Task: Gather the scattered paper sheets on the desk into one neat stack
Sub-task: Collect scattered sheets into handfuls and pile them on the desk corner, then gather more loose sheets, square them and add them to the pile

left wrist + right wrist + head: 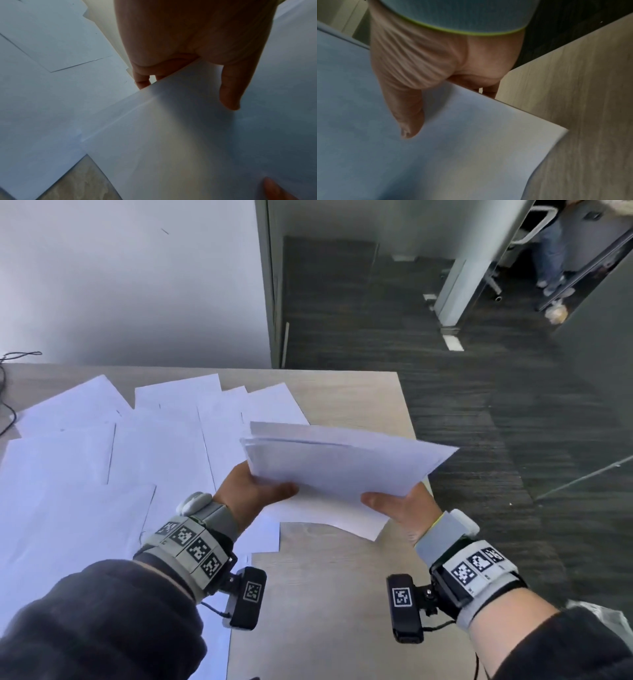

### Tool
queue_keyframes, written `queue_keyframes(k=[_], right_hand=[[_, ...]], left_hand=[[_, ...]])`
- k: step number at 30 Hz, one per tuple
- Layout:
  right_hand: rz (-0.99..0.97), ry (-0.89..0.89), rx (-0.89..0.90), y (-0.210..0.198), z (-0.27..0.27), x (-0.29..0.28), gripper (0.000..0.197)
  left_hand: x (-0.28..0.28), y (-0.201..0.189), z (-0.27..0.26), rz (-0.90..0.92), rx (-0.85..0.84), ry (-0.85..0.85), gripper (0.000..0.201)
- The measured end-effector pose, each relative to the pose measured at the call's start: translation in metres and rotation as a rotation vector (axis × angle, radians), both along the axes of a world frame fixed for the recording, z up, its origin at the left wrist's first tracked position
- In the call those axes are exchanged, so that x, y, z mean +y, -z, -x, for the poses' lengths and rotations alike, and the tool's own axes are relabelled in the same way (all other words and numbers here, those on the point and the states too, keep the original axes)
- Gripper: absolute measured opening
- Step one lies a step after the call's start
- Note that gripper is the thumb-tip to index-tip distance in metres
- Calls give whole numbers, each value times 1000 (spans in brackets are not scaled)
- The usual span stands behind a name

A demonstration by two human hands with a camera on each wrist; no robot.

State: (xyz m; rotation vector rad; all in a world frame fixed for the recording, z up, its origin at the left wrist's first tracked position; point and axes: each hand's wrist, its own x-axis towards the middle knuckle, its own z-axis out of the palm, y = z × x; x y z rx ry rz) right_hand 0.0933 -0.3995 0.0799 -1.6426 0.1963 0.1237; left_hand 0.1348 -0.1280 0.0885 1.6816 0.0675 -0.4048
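- Loose sheets lie fanned and overlapping across the left of the bench.
- Left hand pinches the bundle of sheets at its near-left corner, thumb on top.
- The bundle is lifted clear of the bench.
- Right hand pinches its near-right edge likewise.

A pale wall is seen at far left, met by a grey partition edge. Dark striped carpet is laid to the right. A light wood-grain desk is lit softly; black cables are draped at its far left
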Motion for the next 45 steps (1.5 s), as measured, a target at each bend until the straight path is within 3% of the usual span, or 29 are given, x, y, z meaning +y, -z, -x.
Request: queue_keyframes(k=[5,14,18,22,26,29,32,35,38,42,45], right_hand=[[-11,-1,26,1,0,6,38],[-123,62,-8,-3,-2,2,32],[-153,49,-10,-6,-1,-1,32],[-109,-35,-41,-6,1,2,39],[-106,5,-34,-2,3,4,38],[-76,21,13,5,6,2,34],[96,-13,104,22,13,-2,26],[120,126,174,29,17,-8,21],[11,212,167,30,24,-19,29],[258,184,324,57,40,-47,24],[389,175,458,81,54,-69,26]], left_hand=[[-4,2,-1,18,3,-4,52],[-7,-1,-7,104,-35,26,72],[-7,-4,-10,62,-41,15,62],[-6,-1,-9,-43,27,48,39],[-6,6,-3,-138,19,36,16],[-6,13,1,-169,45,61,20],[-5,25,6,-209,80,94,25],[-9,26,7,-185,99,101,29],[-25,26,7,-166,182,154,38],[-63,47,19,-321,343,279,30],[-95,67,34,-275,518,301,20]])
